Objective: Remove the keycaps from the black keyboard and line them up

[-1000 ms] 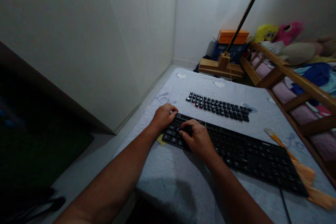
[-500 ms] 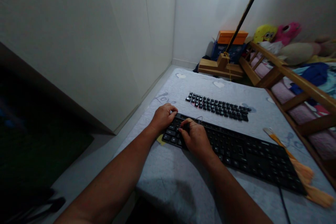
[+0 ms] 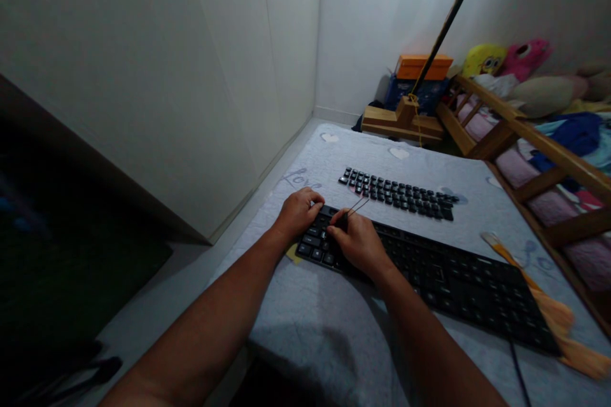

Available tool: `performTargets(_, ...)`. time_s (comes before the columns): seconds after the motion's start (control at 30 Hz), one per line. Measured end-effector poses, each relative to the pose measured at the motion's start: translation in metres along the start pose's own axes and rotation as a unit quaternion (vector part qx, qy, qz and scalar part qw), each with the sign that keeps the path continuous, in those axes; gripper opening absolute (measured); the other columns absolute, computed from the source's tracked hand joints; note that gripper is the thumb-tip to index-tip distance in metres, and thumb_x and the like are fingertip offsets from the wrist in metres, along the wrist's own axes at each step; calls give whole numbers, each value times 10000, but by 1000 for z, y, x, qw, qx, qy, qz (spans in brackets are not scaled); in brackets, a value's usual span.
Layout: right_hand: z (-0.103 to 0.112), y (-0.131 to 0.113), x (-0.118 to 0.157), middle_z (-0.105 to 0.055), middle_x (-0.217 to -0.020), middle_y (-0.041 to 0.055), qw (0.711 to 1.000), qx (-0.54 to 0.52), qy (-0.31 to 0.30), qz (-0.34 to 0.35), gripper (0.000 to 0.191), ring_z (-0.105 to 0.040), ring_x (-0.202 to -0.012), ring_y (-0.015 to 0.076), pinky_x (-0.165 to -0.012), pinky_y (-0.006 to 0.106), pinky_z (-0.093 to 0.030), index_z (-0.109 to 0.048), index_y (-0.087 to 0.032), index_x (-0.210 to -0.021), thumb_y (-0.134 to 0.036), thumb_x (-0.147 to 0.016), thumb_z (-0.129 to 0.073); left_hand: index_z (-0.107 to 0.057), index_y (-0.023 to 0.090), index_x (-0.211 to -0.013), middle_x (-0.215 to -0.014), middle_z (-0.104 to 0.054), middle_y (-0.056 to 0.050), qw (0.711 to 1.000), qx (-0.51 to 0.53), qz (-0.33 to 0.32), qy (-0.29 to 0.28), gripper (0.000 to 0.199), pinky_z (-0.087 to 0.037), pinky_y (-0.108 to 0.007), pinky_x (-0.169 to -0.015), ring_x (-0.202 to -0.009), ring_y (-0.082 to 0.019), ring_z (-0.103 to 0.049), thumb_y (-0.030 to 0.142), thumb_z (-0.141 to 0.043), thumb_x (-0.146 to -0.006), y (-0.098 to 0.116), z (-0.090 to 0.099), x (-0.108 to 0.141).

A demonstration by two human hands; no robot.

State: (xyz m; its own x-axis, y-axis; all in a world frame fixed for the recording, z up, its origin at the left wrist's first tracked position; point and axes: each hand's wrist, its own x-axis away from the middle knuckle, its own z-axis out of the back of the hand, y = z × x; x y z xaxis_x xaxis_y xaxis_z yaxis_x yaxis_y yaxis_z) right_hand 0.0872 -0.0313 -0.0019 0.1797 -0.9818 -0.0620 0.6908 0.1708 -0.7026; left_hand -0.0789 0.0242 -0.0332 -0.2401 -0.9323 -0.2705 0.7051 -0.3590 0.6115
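Note:
A black keyboard (image 3: 470,289) lies slanted across the cloth-covered surface, partly hidden by my hands. My left hand (image 3: 298,213) is closed on its far left corner, thumb along the top edge. My right hand (image 3: 360,243) is over the left part of the keys, its fingers pinched around a keycap puller, whose two thin wires (image 3: 359,205) stick out above the fingers. What lies under those fingertips is hidden. Beyond the keyboard, loose black keycaps (image 3: 398,194) are laid out in rows.
An orange-handled brush (image 3: 499,247) and an orange cloth (image 3: 556,311) lie beside the keyboard's right end. Its cable (image 3: 518,365) runs toward me. A wooden bed rail (image 3: 548,140) borders the right, a white cabinet (image 3: 229,89) the left. A lamp stand (image 3: 405,111) is behind.
My right hand has shifted slightly and turned, so the puller's wires now point up and to the right. My left hand stays at the keyboard's corner.

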Motion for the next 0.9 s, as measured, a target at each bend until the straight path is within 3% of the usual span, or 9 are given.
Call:
performTargets(0.37, 8, 1, -17, -646, -624, -10, 996, -54, -55, -34, 42, -586, -591, 141, -582, 251, -404, -626, -173, -765, -138, -743, -636, -708, 176, -840, -882, -666, -39, 1000, 5, 2, -2, 142, -497, -299, -812, -860, -175, -625, 151, -571, -812, 0, -1, 0)
performTargets(0.57, 15, 6, -9, -659, -683, 3, 997, -77, -9, -22, 76, -610, -646, 156, -613, 262, -425, -636, -168, -829, -192, -757, -635, -713, 187, -887, -938, -664, -48, 999, 37, -35, 12, 154, -462, -346, -917, -954, -192, -605, 176, -570, -832, 12, 9, 2)
performTargets(0.73, 25, 8, 2, -640, -680, 3, 995, -74, 65, 0, 76, -587, -620, 154, -597, 261, -417, -613, -176, -839, -230, -786, -613, -726, 220, -926, -969, -687, -30, 983, 102, -129, -79, 132, -404, -366, -991, -1009, -195, -580, 263, -639, -837, 24, 24, 7)
performTargets(0.9, 28, 4, 11, -669, -719, 21, 994, -28, 105, 31, 52, -600, -639, 161, -645, 268, -430, -602, -186, -846, -224, -813, -589, -725, 256, -1004, -1018, -688, -28, 977, 101, -136, -128, 237, -421, -371, -969, -1055, -214, -563, 287, -729, -769, 26, 23, 9)
